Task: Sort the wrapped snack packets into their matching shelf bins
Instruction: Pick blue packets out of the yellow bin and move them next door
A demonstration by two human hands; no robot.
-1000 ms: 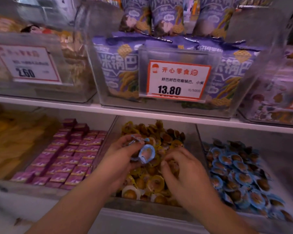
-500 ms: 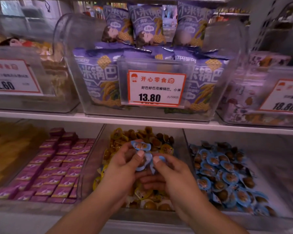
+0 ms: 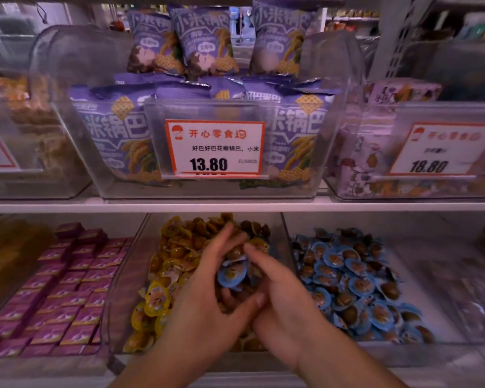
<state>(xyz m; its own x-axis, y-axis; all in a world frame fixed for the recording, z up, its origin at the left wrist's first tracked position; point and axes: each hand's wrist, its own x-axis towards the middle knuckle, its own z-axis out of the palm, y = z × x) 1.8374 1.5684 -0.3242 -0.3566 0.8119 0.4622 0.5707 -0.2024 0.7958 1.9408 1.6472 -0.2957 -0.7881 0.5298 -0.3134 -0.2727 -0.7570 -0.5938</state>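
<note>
While both hands work over the lower shelf, the biggest thing up top is the clear bin of purple rice-cracker bags (image 3: 118, 130), its price card (image 3: 214, 148) reading 13.80, with a second card (image 3: 437, 149) to the right reading 18.80. Below the white shelf edge (image 3: 235, 207), 3 bins sit side by side: pink boxed sweets (image 3: 59, 298) in neat rows on the left, the yellow-wrapped packets bin (image 3: 157, 275) in the middle, the blue-wrapped packets bin (image 3: 347, 281) on the right, each heaped with small round cups showing brown filling under a printed lid.

And here is the odd one out: a blue-wrapped packet (image 3: 232, 274), round, blue-rimmed, a brown-yellow centre showing, held above the yellow heap, not in its own bin. More packets are bunched behind it between the hands; how many, I cannot tell.

The left hand (image 3: 207, 298) comes in from below, fingers reaching up past the blue packet, thumb crossing low toward the other hand, curled round the bunch. The right hand (image 3: 280, 301) sits just beside it, touching at the thumbs, index finger (image 3: 256, 254) stretched up and pinching the top of the cluster against the left fingers.
</note>
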